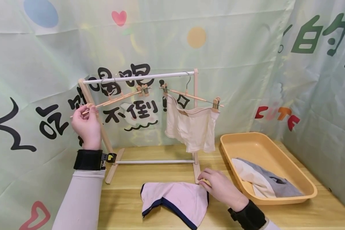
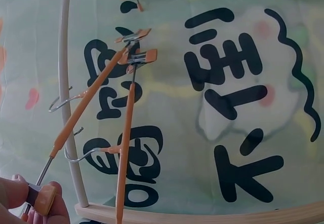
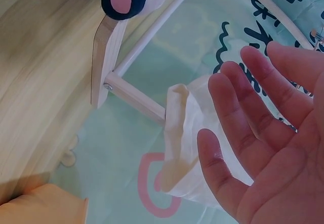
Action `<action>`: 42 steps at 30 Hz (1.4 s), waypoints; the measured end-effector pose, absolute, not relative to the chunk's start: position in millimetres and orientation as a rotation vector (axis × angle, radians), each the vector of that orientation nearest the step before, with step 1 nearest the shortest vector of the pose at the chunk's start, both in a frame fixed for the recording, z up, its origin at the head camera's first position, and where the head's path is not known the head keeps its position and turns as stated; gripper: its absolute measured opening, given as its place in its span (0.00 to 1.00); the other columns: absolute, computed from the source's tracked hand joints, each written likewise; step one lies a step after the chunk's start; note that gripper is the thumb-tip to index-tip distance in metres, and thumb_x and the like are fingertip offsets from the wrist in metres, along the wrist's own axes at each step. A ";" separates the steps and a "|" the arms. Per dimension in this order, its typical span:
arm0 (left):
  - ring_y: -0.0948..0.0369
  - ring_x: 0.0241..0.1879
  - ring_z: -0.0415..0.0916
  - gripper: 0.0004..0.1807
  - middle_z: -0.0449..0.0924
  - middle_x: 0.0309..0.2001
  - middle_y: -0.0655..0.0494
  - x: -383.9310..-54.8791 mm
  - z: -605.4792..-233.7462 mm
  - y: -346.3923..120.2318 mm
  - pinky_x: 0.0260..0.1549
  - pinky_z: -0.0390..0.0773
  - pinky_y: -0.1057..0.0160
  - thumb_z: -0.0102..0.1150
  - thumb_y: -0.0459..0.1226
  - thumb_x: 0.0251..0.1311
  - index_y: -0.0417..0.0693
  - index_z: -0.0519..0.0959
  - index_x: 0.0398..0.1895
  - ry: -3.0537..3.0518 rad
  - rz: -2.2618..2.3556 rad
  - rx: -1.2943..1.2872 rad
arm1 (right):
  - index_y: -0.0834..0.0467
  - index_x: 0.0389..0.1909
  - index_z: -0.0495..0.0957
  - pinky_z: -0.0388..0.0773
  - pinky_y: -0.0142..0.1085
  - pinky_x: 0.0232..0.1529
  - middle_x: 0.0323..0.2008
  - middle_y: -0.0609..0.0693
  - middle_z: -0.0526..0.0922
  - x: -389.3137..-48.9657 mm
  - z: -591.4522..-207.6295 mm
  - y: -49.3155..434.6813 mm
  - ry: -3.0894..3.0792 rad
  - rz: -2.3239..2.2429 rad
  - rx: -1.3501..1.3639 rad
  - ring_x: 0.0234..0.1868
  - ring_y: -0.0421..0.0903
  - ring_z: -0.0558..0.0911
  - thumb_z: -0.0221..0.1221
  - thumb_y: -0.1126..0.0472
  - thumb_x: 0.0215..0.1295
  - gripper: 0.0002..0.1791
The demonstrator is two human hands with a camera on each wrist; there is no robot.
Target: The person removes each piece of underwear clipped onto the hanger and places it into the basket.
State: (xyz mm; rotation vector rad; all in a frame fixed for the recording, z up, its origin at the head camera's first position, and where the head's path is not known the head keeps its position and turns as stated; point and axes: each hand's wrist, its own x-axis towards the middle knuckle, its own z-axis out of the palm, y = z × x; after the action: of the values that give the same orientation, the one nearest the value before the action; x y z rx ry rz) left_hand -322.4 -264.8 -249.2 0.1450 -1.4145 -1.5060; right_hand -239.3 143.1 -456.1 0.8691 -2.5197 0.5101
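Note:
On the left of the rack, my left hand (image 1: 87,124) pinches the end clip (image 2: 43,198) of a wooden clip hanger (image 2: 83,110). That hanger's hook is over the top rail, close beside a second clip hanger (image 2: 126,133). Pink underpants (image 1: 175,198) with navy trim lie spread on the table in front of the rack. At their right edge is my right hand (image 1: 219,188), holding nothing, its fingers (image 3: 235,112) loosely extended. Cream underpants (image 1: 191,124) hang from a third hanger (image 1: 194,96), clipped at both ends of the waistband.
The small drying rack (image 1: 138,77) has a white top rail, wooden posts and a lower bar (image 1: 155,162). A yellow tray (image 1: 276,150) stands at the right, with grey and cream garments (image 1: 271,182) inside. A printed cloth (image 1: 233,38) backs the wooden table (image 1: 126,204).

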 end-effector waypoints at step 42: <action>0.62 0.32 0.79 0.18 0.81 0.32 0.57 -314.3 -266.2 -264.0 0.31 0.79 0.78 0.67 0.38 0.52 0.37 0.79 0.44 -1.354 -1.797 0.099 | 0.49 0.33 0.82 0.78 0.45 0.37 0.32 0.41 0.79 -237.5 -457.5 141.3 -2.525 0.467 0.877 0.33 0.38 0.78 0.66 0.58 0.56 0.04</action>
State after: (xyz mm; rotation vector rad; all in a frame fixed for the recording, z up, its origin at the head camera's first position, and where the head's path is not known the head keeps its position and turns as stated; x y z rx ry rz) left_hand -314.3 -264.0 -266.2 0.0992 -1.3542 -1.7965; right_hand -237.5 141.3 -457.5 0.8767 -2.5253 0.4675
